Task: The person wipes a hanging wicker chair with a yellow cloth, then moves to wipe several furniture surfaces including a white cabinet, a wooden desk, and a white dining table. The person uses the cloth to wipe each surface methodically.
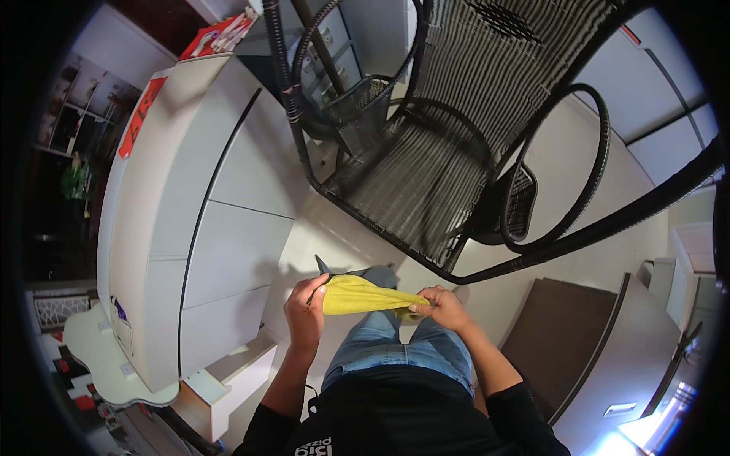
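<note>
A yellow cloth (365, 295) is stretched between my two hands, above my jeans and the pale floor. My left hand (308, 296) grips its wider end, where a dark edge shows by the fingers. The other end, narrowed and bunched, is pinched in my right hand (442, 308), with a small part of the cloth hanging below. Just beyond the hands stands a black woven hanging chair (410, 188) with looped armrests and a curved tubular frame; the cloth does not touch it.
A white cabinet (239, 245) stands at the left, with red items (219, 37) on top. Below it, a low white shelf unit (228, 393) sits on the floor. At the right are a brown panel (559, 336) and a grey piece of furniture (621, 365). The chair's frame curves across the upper right.
</note>
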